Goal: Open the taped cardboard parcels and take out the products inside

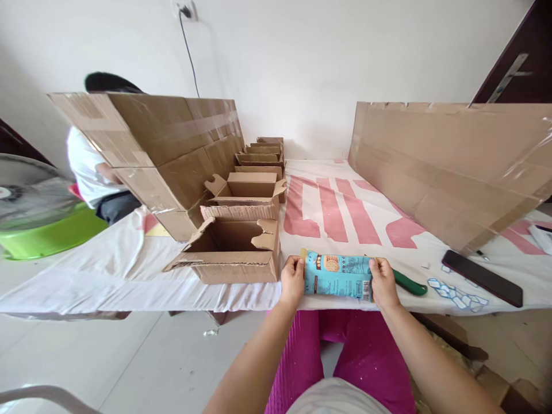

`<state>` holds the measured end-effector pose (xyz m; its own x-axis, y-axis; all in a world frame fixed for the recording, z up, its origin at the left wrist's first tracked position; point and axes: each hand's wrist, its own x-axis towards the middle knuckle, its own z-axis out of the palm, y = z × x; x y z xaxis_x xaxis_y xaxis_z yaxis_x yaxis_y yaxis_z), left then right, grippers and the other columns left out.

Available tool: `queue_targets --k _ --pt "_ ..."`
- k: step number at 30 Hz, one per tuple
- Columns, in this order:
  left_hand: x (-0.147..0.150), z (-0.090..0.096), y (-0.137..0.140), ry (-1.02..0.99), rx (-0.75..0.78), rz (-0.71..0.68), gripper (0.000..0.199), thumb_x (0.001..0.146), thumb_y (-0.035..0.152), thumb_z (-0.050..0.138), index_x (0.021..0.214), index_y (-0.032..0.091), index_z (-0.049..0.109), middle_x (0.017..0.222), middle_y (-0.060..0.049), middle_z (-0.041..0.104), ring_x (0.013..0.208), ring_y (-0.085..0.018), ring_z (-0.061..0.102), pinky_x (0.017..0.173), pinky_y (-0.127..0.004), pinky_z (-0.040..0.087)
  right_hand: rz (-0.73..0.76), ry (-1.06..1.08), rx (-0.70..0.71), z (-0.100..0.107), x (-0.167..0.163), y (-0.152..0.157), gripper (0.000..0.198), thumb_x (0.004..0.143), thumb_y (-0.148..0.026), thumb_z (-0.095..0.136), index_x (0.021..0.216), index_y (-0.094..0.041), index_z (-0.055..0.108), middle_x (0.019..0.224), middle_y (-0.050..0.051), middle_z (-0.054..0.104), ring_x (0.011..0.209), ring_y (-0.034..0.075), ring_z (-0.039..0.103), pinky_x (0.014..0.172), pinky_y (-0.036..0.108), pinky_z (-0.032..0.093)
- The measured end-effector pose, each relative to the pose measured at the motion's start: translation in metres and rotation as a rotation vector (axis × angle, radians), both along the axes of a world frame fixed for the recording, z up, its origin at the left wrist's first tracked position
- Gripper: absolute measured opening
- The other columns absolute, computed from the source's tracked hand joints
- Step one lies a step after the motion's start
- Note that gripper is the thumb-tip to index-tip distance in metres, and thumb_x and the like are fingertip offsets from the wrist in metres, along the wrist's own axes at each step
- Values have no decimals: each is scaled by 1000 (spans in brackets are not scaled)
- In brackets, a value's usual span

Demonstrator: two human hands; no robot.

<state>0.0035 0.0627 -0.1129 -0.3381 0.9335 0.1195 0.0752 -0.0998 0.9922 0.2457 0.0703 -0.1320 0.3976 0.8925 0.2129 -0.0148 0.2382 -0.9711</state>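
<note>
Blue packet (338,279) is observed at the front edge of the table (150,292), right of the nearest box (241,268), left hand (294,280) and right hand (384,283) of mine clamped on opposite ends.

Bright, diffuse light is filling the room, its source lying outside the view. White wall (319,63) is reflecting pale; faint shadow is falling right of the plug (186,11). Clear tape (516,167) on the right cardboard panel (431,155) is catching glare. Nearest open carton (237,271) is shading inside. Wide-angle distortion is tilting the door (495,63), stretching the fan (34,192). Biscuit packet's (336,277) fine print is blurring.
</note>
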Motion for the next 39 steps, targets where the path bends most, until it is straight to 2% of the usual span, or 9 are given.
queue_targets --k 5,11,14,18,20,25,29,35,39 --pt "3 -4 2 -101 -18 41 30 79 49 54 73 20 54 61 5 47 56 -12 43 56 -23 37 17 90 -15 -1 -5 2 42 74 -61 68 78 -22 51 69 -5 54 61 11 49 58 25 44" --pt "-2 -2 1 -148 16 40 30 79 49 55 74 19 55 62 4 49 56 -11 44 56 -22 38 191 113 -75 10 3 -6 38 74 -59 70 78 -23 55 68 -3 58 60 13 55 58 27 47" --pt "-5 0 0 -125 54 41 28 81 46 54 75 18 56 63 4 51 58 -11 46 57 -22 40 315 77 -110 19 9 -15 38 76 -58 68 92 -24 60 79 1 66 69 17 62 64 30 51" --pt "-4 1 -4 -56 150 39 27 85 43 51 79 18 59 69 1 57 66 -14 53 64 -24 44 452 -58 -138 27 17 -22 56 69 -51 77 114 -25 55 95 6 71 86 23 67 81 37 53" --pt "-2 2 -8 -10 217 25 25 86 40 51 86 18 61 77 -2 61 73 -16 57 70 -26 46 413 -145 -102 29 21 -21 49 69 -48 76 107 -24 57 92 6 71 84 23 67 81 39 53" --pt "2 5 -17 121 373 85 14 81 32 59 77 20 64 85 -4 57 85 -19 56 82 -32 45 -19 -568 240 32 30 -22 16 76 -32 69 87 -23 61 87 5 66 86 22 62 82 39 50" --pt "2 5 -20 177 421 175 12 80 24 58 78 21 69 83 -4 49 81 -18 52 79 -32 45 -50 -665 469 27 31 -26 9 79 -15 58 80 -24 57 92 5 64 88 21 62 76 34 50" --pt "0 -1 -13 199 331 113 16 74 15 54 61 20 62 79 -3 54 77 -17 56 74 -30 48 187 -610 286 6 34 -31 7 75 -19 60 71 -22 55 104 9 64 101 24 63 77 34 53" --pt "-3 -5 -7 145 208 154 25 88 26 38 80 19 62 78 -3 58 68 -16 59 67 -30 51 90 -443 75 -1 37 -30 21 82 -43 56 76 -22 58 99 10 65 88 24 65 74 37 53"
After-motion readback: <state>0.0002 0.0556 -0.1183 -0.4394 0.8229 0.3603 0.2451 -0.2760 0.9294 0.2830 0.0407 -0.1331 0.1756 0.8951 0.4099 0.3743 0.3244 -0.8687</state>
